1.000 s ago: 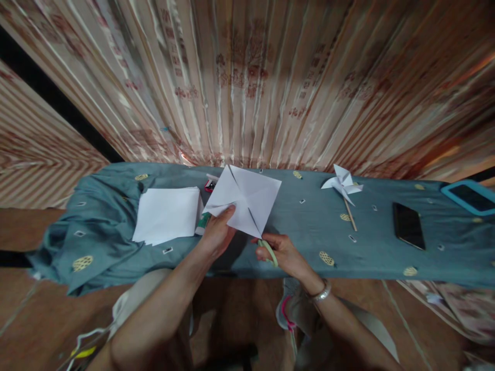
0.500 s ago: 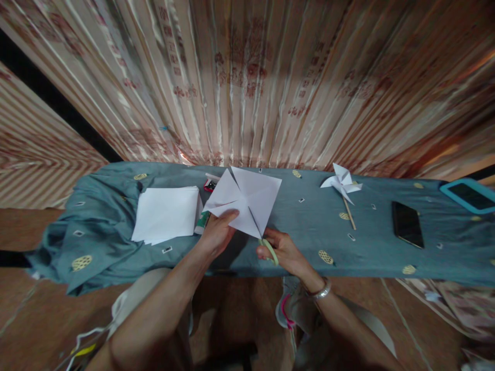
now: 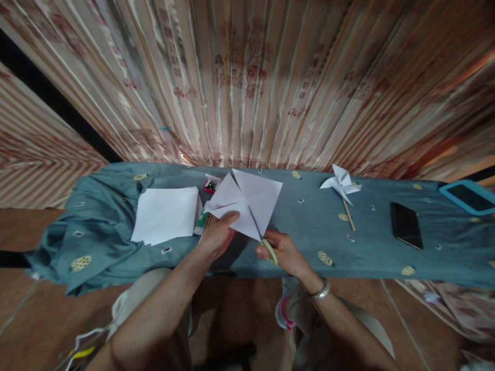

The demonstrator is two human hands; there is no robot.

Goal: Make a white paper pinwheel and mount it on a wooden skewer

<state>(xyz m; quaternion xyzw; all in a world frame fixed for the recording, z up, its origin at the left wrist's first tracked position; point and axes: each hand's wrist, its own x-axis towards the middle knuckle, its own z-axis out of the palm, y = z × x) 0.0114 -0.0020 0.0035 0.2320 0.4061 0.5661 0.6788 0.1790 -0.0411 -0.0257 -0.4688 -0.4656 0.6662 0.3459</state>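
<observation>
The far slit [image 3: 236, 183] in the white paper square [image 3: 261, 198] gapes wider than a second ago. The left hand [image 3: 218, 236] has its thumb slightly farther right.

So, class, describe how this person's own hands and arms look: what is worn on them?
The left hand and right hand are both ungloved. No sleeves show on either forearm. A shiny, silver-coloured bracelet rings the right wrist; the left wrist shows nothing worn.
</observation>
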